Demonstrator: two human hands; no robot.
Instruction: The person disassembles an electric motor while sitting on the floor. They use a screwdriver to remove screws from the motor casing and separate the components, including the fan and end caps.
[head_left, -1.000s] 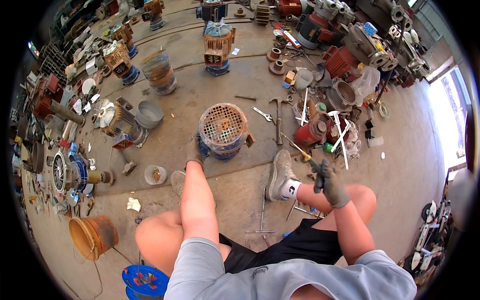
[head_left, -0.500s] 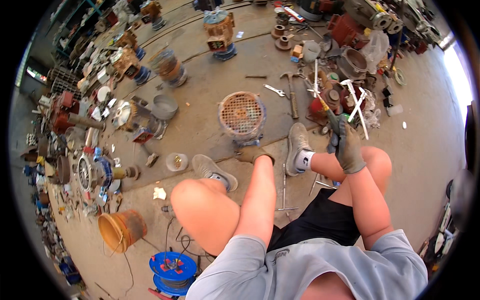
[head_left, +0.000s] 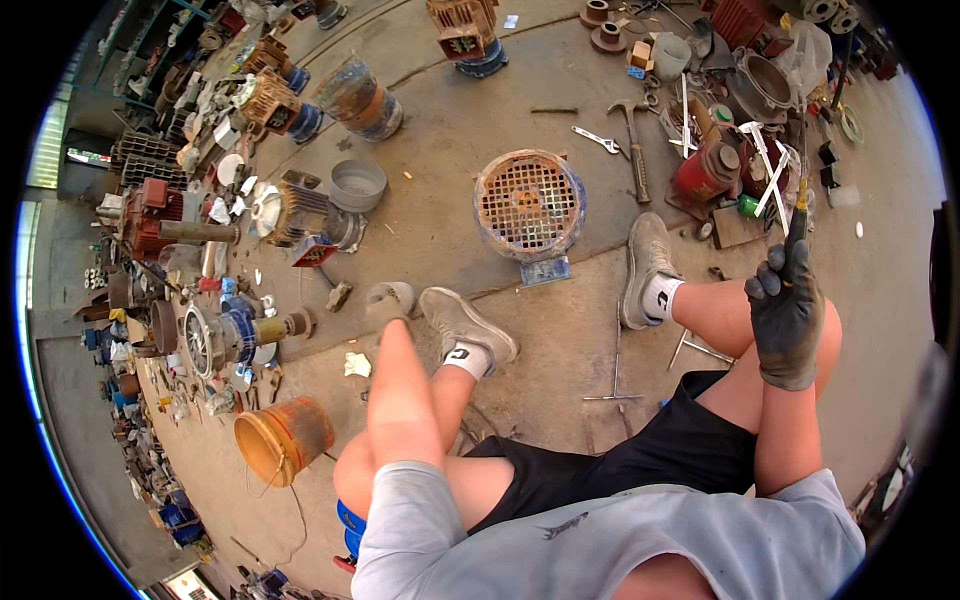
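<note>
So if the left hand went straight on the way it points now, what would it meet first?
Most likely the small pale tub. The left hand overlaps it in this view, so I can't tell whether it already touches the tub or is just above it.

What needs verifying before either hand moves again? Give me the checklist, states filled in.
1. Screwdriver-like tool secure in the right hand: ok, its handle is gripped, shaft pointing away from the body.
2. Left hand at the pale container: ok, though whether over or inside it is unclear.
3. Anything held in the left hand: cannot tell.
4. Grille-topped housing free of both hands: ok.
5. Hammer and wrench clear of the housing: ok, both lie to its right.
6. Gap between the shoes unobstructed: not ok, a T-handled bar lies there.
</note>
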